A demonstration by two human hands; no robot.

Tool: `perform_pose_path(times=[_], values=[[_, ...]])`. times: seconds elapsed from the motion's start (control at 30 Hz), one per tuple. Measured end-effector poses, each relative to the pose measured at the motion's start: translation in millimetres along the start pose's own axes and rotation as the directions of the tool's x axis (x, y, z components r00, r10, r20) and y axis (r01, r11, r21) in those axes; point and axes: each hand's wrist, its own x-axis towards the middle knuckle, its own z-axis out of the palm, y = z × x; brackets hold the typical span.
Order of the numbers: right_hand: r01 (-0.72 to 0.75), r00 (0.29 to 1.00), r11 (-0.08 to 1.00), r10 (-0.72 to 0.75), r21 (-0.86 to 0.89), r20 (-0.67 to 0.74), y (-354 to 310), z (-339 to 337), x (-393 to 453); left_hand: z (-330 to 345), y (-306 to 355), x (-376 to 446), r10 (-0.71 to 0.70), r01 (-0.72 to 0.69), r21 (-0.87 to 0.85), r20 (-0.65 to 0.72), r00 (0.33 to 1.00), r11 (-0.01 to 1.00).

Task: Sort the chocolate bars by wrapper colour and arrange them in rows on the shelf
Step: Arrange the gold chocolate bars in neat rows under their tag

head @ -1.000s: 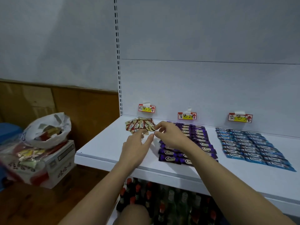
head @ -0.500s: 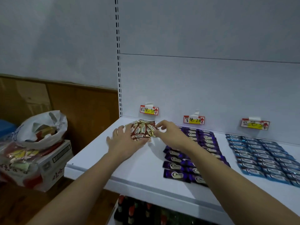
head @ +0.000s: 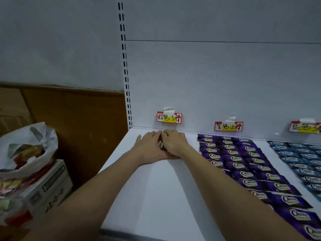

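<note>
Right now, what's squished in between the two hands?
In the head view, a small bunch of brown chocolate bars sits between the left hand and right hand, under the brown price tag. Only a sliver shows.

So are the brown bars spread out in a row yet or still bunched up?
Bunched. The brown bars sit squeezed between the left hand and right hand under the brown label, mostly hidden; no row laid out.
</note>
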Motion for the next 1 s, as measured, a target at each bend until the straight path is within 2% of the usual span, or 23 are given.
perform_pose_path(times=[0.13, 0.23, 0.43, 0.57, 0.63, 0.73, 0.8, 0.9, 1.0], values=[[-0.059, 0.998, 0.994, 0.061, 0.096, -0.012, -17, -6, -30, -8, 0, -16, 0.075, -0.072, -0.156, 0.015, 0.997, 0.985], [-0.039, 0.999, 0.996, 0.040, 0.080, -0.016, -28, -4, -64, -12, -5, -45, 0.126, -0.121, -0.189, 0.015, 0.992, 0.975], [0.005, 0.999, 0.996, -0.001, 0.086, -0.054, -44, 12, -124, -14, -11, -106, 0.230, -0.228, -0.113, 0.004, 0.973, 0.967], [0.000, 0.999, 0.990, 0.007, 0.141, -0.050, -48, 10, -133, -18, -9, -117, 0.158, -0.157, -0.024, 0.080, 0.984, 0.987], [-0.013, 0.995, 0.988, 0.028, 0.154, -0.098, -46, -1, -131, -27, -9, -124, 0.133, -0.130, -0.142, 0.010, 0.991, 0.981], [0.023, 0.966, 0.993, 0.008, 0.117, -0.257, -39, -29, -129, -37, -18, -135, 0.073, -0.123, -0.283, -0.180, 0.981, 0.951], [0.044, 0.974, 0.991, -0.014, 0.128, -0.226, -33, -44, -127, -42, -25, -137, 0.058, -0.112, -0.263, -0.203, 0.977, 0.958], [0.073, 0.996, 0.993, -0.067, 0.096, -0.066, -36, -50, -124, -46, -25, -135, 0.064, -0.095, -0.253, -0.130, 0.990, 0.963], [0.101, 0.995, 0.995, -0.100, 0.026, -0.020, -43, -45, -121, -50, -22, -133, 0.072, -0.099, -0.228, -0.122, 0.990, 0.969]])
